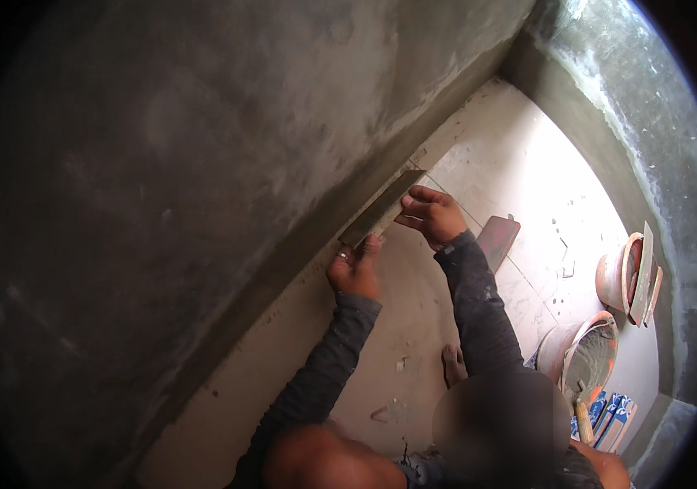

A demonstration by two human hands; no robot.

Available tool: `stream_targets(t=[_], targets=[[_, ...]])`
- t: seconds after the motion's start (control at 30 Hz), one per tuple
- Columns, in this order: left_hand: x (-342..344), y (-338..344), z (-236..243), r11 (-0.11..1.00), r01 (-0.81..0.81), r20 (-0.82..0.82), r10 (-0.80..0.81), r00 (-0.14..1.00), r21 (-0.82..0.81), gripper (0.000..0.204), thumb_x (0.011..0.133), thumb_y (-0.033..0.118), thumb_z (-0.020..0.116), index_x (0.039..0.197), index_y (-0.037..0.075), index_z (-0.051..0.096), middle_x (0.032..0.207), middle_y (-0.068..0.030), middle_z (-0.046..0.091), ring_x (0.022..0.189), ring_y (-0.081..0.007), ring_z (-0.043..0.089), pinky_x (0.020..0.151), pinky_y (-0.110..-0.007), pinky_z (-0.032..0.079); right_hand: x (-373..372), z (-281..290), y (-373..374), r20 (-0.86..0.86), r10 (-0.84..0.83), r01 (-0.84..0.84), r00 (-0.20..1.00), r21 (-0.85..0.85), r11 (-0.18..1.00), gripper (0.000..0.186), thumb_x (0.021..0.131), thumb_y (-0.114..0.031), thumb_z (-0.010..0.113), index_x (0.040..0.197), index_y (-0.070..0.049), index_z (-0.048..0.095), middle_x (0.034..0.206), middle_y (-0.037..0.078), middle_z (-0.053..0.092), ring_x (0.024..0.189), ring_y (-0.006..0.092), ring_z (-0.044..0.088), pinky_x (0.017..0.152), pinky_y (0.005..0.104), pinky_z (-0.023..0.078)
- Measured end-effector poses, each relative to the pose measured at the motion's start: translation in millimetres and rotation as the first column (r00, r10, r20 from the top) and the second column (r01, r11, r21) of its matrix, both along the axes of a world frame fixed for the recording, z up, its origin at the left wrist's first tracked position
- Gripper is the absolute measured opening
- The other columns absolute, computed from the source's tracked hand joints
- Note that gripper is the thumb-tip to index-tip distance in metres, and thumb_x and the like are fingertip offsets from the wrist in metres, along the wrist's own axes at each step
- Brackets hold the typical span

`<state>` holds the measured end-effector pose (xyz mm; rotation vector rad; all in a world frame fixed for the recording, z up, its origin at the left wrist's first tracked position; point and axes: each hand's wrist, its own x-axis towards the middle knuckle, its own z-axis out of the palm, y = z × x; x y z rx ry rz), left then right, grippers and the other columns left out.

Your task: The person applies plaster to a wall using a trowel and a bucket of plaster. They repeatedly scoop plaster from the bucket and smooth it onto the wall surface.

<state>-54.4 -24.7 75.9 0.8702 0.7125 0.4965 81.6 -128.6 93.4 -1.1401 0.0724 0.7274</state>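
A long, narrow, flat strip [386,207], like a cut piece of skirting tile, is held slantwise along the foot of the grey plastered wall [169,171]. My left hand [353,274] grips its nearer end, thumb on the face turned towards me. At the farther end my right hand [432,216] pinches the edge between thumb and fingers. The strip's long side runs roughly in line with the wall base; whether it touches the wall I cannot tell.
A reddish-brown flat board [498,241] lies beyond my right forearm. Farther right stand a bucket of wet grey mortar [591,357] with a wooden handle [583,422] beside it, and a second bucket [612,277] with strips leaning on it. Blue-and-white packs [614,420] lie nearby.
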Motion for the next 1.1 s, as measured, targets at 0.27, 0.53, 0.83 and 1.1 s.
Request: stream_targets(t=[0.27, 0.53, 0.83, 1.1], targets=[[-29.7, 39.0, -78.6, 0.963, -0.095, -0.073, 0.079, 0.994, -0.251, 0.034, 0.09, 0.002, 0.07, 0.116, -0.013, 0.055, 0.114, -0.0152, 0.059, 0.107, -0.0275, 0.061, 0.094, -0.031, 0.056, -21.7, -84.6, 43.6, -0.117, 0.007, -0.017, 0.993, -0.086, 0.996, 0.041, 0.089, -0.001, 0.066, 0.123, 0.017, 0.052, 0.11, 0.021, 0.062, 0.095, 0.0286, 0.067, 0.079, 0.0365, 0.063], [-32.4, 50.7, -15.4, 0.996, -0.067, 0.018, 0.066, 0.998, 0.05, 0.03, 0.089, 0.006, 0.072, 0.112, -0.011, 0.063, 0.108, -0.0143, 0.068, 0.096, -0.0192, 0.066, 0.089, -0.029, 0.054, -29.5, -8.3, 53.0, -0.048, 0.013, -0.015, 0.999, -0.043, 0.999, 0.036, 0.094, -0.004, 0.062, 0.125, 0.011, 0.054, 0.113, 0.015, 0.065, 0.104, 0.0265, 0.065, 0.09, 0.0394, 0.058], [-76.7, 33.3, 16.0, 0.995, -0.021, -0.017, 0.023, 1.0, 0.101, 0.03, 0.092, 0.001, 0.066, 0.118, -0.011, 0.056, 0.118, -0.0165, 0.061, 0.104, -0.0249, 0.063, 0.094, -0.037, 0.056, -71.9, 11.7, 29.7, -0.015, 0.061, -0.061, 0.998, -0.023, 0.998, 0.035, 0.093, -0.005, 0.063, 0.124, 0.009, 0.056, 0.113, 0.012, 0.063, 0.102, 0.0232, 0.064, 0.09, 0.0398, 0.058], [-102.0, 68.9, -76.0, 0.986, -0.115, -0.092, 0.104, 0.99, -0.122, 0.029, 0.092, 0.002, 0.066, 0.114, -0.015, 0.06, 0.11, -0.018, 0.065, 0.097, -0.024, 0.066, 0.087, -0.031, 0.058, -91.0, -85.8, 69.3, -0.127, 0.085, -0.099, 0.988, -0.113, 0.989, 0.035, 0.093, -0.002, 0.062, 0.124, 0.011, 0.054, 0.113, 0.017, 0.062, 0.101, 0.0252, 0.065, 0.088, 0.0382, 0.06]])
